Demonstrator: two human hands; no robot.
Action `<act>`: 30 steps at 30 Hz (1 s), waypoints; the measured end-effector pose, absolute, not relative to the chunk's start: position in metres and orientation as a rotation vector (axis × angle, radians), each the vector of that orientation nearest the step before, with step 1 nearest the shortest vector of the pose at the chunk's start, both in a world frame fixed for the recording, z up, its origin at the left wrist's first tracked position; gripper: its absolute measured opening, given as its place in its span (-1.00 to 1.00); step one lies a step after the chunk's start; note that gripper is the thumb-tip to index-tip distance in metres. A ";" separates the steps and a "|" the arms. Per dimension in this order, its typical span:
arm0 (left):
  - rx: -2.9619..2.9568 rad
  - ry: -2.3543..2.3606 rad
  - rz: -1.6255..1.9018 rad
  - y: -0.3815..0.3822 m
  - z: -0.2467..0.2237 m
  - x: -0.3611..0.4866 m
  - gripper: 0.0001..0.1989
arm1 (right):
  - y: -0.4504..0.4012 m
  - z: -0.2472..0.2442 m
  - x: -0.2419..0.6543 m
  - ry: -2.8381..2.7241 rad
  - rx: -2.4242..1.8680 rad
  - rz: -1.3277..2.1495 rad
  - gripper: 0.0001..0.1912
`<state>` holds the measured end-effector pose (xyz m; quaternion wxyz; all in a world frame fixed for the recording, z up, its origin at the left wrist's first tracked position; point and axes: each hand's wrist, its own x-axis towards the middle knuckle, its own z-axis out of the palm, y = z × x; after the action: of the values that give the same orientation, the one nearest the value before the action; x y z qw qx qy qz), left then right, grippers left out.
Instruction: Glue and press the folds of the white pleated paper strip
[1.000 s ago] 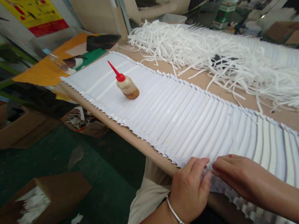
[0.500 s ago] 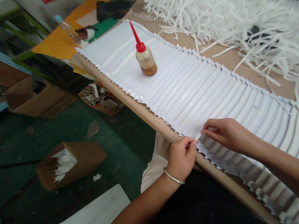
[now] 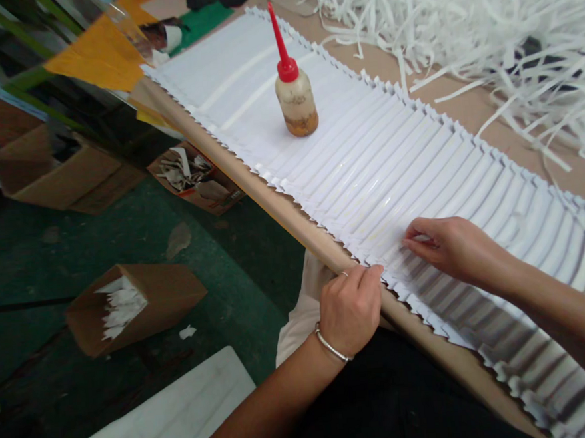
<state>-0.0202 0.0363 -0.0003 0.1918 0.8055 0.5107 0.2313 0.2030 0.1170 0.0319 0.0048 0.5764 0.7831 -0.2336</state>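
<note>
A long row of overlapping white strips (image 3: 398, 151) with jagged ends lies across the table. At its near edge my left hand (image 3: 351, 308), a bangle on the wrist, has its fingers closed at the end of a white strip, the fingertips pressing down by the table edge. A little to the right, my right hand (image 3: 444, 245) pinches the same strip low over the row, thumb and forefinger together. The pinched part is mostly hidden by my fingers. A squeeze bottle (image 3: 298, 105) with a red nozzle and some amber liquid stands upright on the sheet beyond my hands.
A heap of loose white strips (image 3: 440, 42) covers the far side of the brown tabletop (image 3: 381, 59). Below, on the green floor (image 3: 216, 278), stand cardboard boxes, one with white scraps (image 3: 121, 308). A white bench (image 3: 186, 413) is at the lower left.
My left hand has turned palm down and pressed onto the near edge. My right hand has shifted slightly away from it along the strip. The view has moved a little.
</note>
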 end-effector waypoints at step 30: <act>2.460 1.517 0.486 0.044 -0.001 -0.009 -0.65 | 0.188 0.041 0.309 2.349 2.185 -0.609 -0.80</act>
<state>-0.0088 0.0441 -0.0009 0.1052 0.8348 0.5146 0.1649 0.3091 0.1878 0.0412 -0.0618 0.6678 0.7181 -0.1861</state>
